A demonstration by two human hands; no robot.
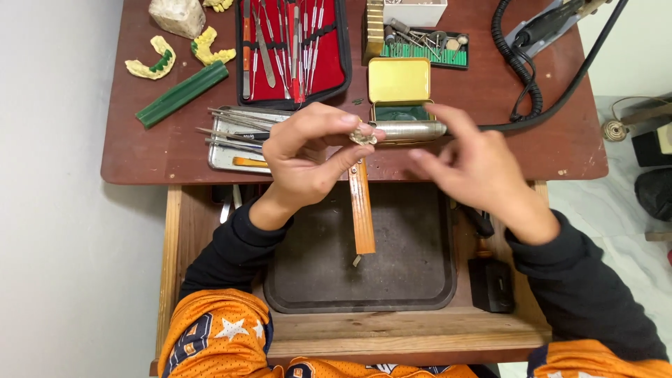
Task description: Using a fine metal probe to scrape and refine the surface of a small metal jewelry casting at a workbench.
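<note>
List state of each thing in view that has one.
Gold tin: lid open, upright.
Red instrument case: unfolded, tools strapped in.
Drawer: pulled out, dark tray inside.
Left hand: fingers pinching a small pale piece.
Right hand: blurred, fingers around the silver handpiece.

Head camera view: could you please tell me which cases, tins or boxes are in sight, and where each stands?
Instrument case: top centre of the table, open, black with red lining.
Tin: right of the case, small, gold lid raised, green inside.
White box: top edge, rectangular.
No screens or signs.
</note>
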